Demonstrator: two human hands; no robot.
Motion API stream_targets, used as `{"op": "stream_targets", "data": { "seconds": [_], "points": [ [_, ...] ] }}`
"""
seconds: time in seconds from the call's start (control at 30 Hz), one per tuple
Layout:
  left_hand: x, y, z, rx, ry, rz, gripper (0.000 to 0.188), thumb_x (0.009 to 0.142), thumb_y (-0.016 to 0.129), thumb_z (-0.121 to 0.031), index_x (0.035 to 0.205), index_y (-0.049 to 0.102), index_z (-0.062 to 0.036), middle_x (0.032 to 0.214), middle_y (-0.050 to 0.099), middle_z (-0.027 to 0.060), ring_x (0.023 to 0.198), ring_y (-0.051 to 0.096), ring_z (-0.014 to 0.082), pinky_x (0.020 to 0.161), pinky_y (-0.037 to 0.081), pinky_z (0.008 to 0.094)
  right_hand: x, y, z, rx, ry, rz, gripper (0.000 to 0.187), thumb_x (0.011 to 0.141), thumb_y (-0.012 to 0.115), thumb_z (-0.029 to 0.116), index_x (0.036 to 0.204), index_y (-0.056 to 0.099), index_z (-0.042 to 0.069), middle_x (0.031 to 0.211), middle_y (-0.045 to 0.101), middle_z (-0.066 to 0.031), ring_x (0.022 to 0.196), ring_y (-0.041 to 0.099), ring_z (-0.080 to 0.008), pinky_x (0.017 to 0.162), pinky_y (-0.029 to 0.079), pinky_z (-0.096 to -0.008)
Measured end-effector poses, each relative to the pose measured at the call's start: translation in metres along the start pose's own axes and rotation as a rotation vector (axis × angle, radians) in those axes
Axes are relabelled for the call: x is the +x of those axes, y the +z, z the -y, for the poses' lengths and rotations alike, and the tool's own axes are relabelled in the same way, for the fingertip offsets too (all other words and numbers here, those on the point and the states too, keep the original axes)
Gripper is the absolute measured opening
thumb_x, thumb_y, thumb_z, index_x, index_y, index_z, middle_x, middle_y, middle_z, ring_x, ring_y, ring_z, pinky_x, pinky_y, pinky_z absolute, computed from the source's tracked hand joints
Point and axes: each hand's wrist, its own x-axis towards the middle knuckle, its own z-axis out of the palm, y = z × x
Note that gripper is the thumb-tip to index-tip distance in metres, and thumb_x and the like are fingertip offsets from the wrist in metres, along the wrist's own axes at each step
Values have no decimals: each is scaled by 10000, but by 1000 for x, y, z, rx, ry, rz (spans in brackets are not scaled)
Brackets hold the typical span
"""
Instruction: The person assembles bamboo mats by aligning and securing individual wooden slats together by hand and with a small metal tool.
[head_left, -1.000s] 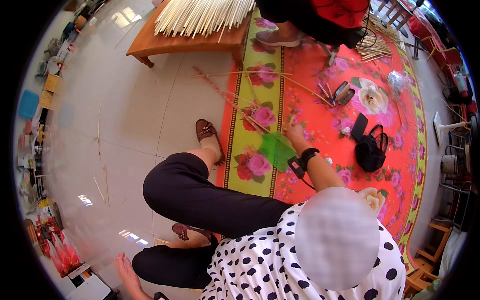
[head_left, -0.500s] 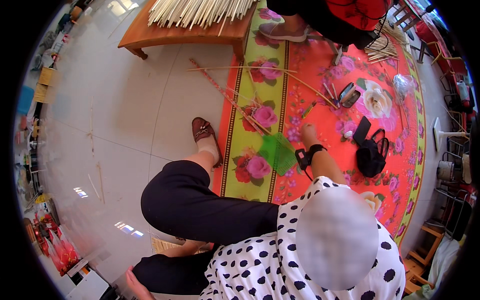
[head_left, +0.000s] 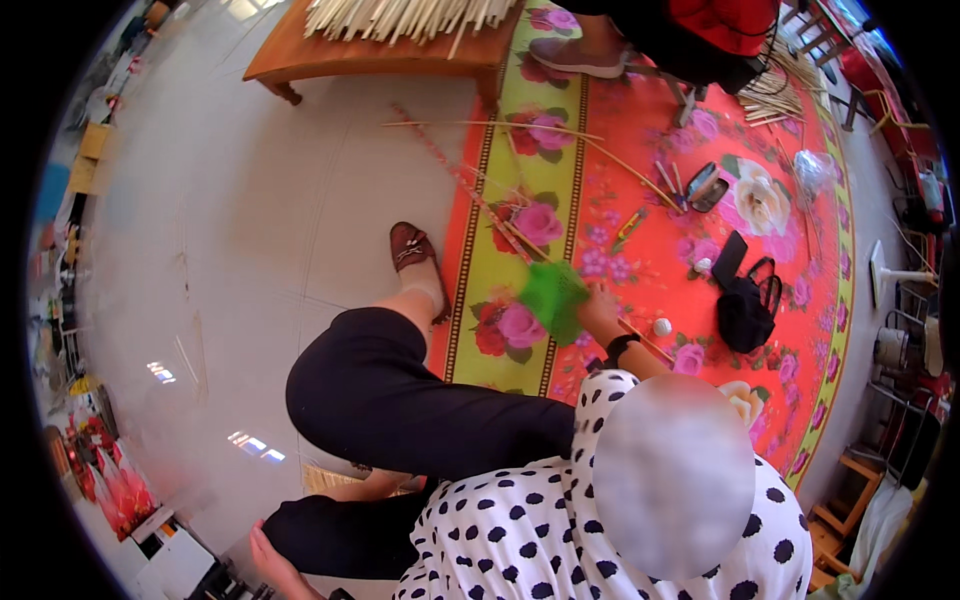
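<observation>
My right hand [head_left: 598,308], with a black strap at its wrist, has its fingers closed on a green mesh piece [head_left: 555,298] above the flowered mat. Motion blurs the mesh. Red-patterned sticks [head_left: 455,175] run from beside it toward the upper left. Just right of that wrist lie a thin pale stick [head_left: 648,343] and a small white round thing [head_left: 662,327]. A yellow box cutter [head_left: 630,228] rests beyond the hand. At the lower left, my left hand [head_left: 277,568] lies along my dark-trousered knee, fingers stretched out and holding nothing visible.
An open dark case [head_left: 705,188], a black flat object [head_left: 729,258] and a black bag [head_left: 748,308] lie on the mat [head_left: 600,200]. A wooden table [head_left: 400,58] bears many pale sticks [head_left: 425,18]. Another person's shoe [head_left: 578,57] stands at the top.
My right hand has come back from near the box cutter to the green mesh and taken hold of it. The mesh has shifted and bunched. My left hand stays at the knee.
</observation>
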Motion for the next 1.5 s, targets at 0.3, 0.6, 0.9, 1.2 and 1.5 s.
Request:
{"op": "stream_targets", "data": {
  "seconds": [0.3, 0.6, 0.9, 1.2, 1.5],
  "points": [
    [-13, 14, -5, -12, 0, -164, 369, 942, 448, -305, 1017, 604, 21, 918, 620, 111, 888, 559, 174, 847, 416, 289, 17, 0, 33, -9, -138, 137, 399, 711, 605, 137, 1089, 540, 26, 1247, 446, -240, 1176, 399, -389, 995, 338, -442],
    [-16, 32, -53, 10, 321, -287, 260, 836, 608, -173, 1037, 586, -9, 983, 626, 155, 886, 607, 289, 790, 477, 340, 94, -62, 196, 992, -209, 526, 149, 890, 510, 94, 985, 586, 7, 661, 585, -38, 583, 566, -124, 494, 442, -220],
    [-95, -4, -101, -308, 906, 13, 204, 720, 717, -214, 735, 586, -59, 1330, 441, 181, 1038, 532, 291, 871, 419, 375, -140, -215, 400, 824, -1160, 510, 162, 867, 522, 22, 1018, 577, -5, 846, 629, -46, 811, 585, -104, 740, 463, -248],
    [-122, -22, -92, -423, 1029, 135, 260, 697, 736, -267, 648, 572, -71, 1188, 557, 156, 832, 581, 236, 732, 421, 329, -314, -198, 431, 408, -1947, 680, 292, 686, 712, 39, 950, 598, -3, 907, 620, -135, 940, 587, -323, 763, 496, -379],
    [-132, -39, -44, -538, 1032, -31, 161, 745, 717, -179, 770, 615, -58, 1154, 574, 196, 843, 625, 270, 721, 479, 340, -325, -175, 434, 294, -1949, 542, 239, 655, 728, 15, 860, 605, 7, 797, 636, -92, 771, 617, -276, 672, 508, -344]
  ]
}}
